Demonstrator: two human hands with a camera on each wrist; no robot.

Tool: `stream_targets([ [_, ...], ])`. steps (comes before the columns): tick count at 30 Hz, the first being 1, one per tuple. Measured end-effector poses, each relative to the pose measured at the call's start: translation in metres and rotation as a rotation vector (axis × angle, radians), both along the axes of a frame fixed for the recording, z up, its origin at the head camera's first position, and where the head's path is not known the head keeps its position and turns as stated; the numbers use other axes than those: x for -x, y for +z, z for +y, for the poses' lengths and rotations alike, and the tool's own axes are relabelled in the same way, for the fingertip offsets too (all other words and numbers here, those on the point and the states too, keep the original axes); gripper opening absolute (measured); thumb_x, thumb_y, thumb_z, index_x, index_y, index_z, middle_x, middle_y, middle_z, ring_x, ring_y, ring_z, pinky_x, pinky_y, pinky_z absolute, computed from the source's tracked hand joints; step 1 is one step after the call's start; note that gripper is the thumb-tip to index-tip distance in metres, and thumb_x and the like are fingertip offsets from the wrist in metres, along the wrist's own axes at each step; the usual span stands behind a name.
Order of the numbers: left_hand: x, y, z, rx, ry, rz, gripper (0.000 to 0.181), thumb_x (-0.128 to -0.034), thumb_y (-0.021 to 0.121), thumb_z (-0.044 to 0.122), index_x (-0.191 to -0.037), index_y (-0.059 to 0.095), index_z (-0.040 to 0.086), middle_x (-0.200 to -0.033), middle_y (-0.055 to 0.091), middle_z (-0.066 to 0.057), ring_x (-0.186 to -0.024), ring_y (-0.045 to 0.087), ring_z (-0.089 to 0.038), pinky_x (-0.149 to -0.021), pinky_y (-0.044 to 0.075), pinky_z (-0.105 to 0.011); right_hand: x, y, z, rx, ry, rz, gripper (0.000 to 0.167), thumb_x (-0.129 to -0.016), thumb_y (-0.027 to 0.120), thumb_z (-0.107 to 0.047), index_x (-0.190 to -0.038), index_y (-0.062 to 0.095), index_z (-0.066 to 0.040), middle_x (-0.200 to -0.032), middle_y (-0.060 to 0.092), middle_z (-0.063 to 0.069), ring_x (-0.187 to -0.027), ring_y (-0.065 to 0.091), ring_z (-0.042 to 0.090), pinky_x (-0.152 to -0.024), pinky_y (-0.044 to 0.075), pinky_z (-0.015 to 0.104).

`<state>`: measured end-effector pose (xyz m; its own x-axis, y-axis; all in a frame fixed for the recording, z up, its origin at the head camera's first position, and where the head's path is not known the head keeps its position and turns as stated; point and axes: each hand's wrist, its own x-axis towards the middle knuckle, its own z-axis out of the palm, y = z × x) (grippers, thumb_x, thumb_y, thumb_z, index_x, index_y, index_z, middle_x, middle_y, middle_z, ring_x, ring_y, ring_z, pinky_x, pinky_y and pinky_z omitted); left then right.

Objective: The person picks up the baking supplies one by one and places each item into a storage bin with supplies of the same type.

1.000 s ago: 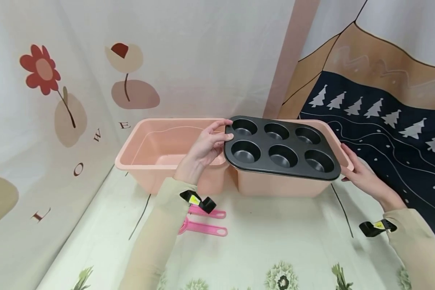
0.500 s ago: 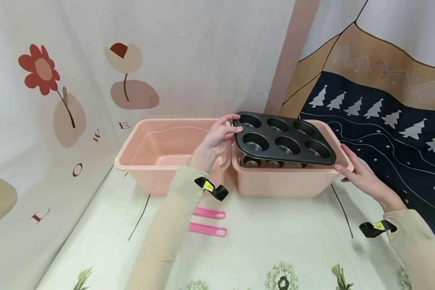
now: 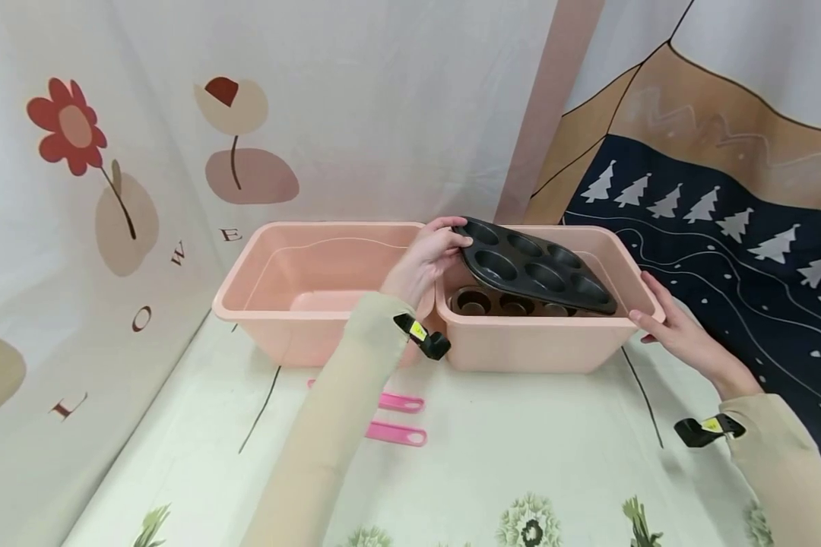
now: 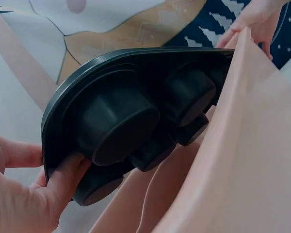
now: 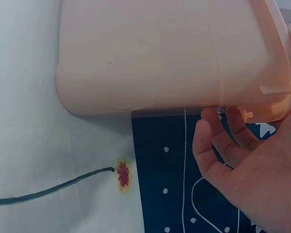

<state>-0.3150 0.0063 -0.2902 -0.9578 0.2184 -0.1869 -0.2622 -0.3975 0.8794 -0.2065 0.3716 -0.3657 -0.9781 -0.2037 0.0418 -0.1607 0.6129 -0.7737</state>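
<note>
My left hand (image 3: 429, 258) pinches the left end of a black muffin tin (image 3: 528, 275) with round cups, thumb on top and fingers beneath. The tin is tilted, its left end raised and its right end down inside the right pink bin (image 3: 520, 346). Its cup undersides show in the left wrist view, where the hand (image 4: 31, 189) grips its edge. Below it in the bin lies another muffin tin (image 3: 496, 301), partly covered. My right hand (image 3: 687, 327) holds the bin's right rim, thumb on top; in the right wrist view its fingers (image 5: 218, 160) curl under the rim.
A second pink bin (image 3: 280, 334) stands directly to the left. Two pink long-handled utensils (image 3: 397, 434) lie on the patterned cloth (image 3: 492, 456) in front, partly hidden by my left sleeve (image 3: 321, 433). Curtains (image 3: 383, 114) hang behind.
My left hand has moved right, carrying the muffin tin from over the bin's front down into it, and the tin tilts more. The other tin inside has come into view. My right hand stays put.
</note>
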Motion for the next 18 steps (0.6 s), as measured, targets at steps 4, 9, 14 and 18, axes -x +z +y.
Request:
stream_targets([
  [4,0.008,0.005,0.009,0.043,-0.003,-0.021,0.041,-0.0838,0.053,-0.021,-0.120,0.057,-0.003,-0.123,0.054,-0.019,-0.090,0.057,-0.025,-0.073,0.050,-0.028,0.000,-0.001,0.000,0.007,0.000,0.002,0.077,-0.105,0.043,-0.020,-0.152,-0.017,-0.011,-0.148,0.007,0.036,-0.114,0.033,0.046,-0.067,0.047,0.025],
  [9,0.015,0.009,0.018,0.045,-0.008,-0.029,0.039,-0.0818,0.051,-0.024,-0.115,0.056,-0.005,-0.107,0.057,-0.018,-0.084,0.057,-0.025,-0.059,0.047,-0.024,0.001,-0.001,0.001,0.011,0.001,0.005,0.076,-0.104,0.043,-0.019,-0.153,-0.016,-0.011,-0.147,0.009,0.036,-0.113,0.034,0.044,-0.067,0.047,0.024],
  [14,0.016,0.007,0.025,0.051,-0.017,-0.045,0.037,-0.0820,0.049,-0.024,-0.113,0.056,-0.006,-0.109,0.055,-0.019,-0.089,0.057,-0.027,-0.071,0.049,-0.028,0.001,-0.001,0.001,0.010,0.000,0.004,0.076,-0.104,0.043,-0.019,-0.153,-0.014,-0.011,-0.147,0.009,0.036,-0.113,0.034,0.043,-0.067,0.047,0.024],
  [18,0.015,0.007,0.031,0.107,-0.017,-0.059,0.043,-0.0809,0.051,-0.024,-0.120,0.056,-0.007,-0.122,0.056,-0.024,-0.078,0.056,-0.023,-0.074,0.046,-0.033,0.000,-0.001,0.001,0.007,-0.004,0.002,0.075,-0.104,0.043,-0.019,-0.153,-0.014,-0.013,-0.148,0.010,0.036,-0.113,0.034,0.042,-0.068,0.047,0.025],
])
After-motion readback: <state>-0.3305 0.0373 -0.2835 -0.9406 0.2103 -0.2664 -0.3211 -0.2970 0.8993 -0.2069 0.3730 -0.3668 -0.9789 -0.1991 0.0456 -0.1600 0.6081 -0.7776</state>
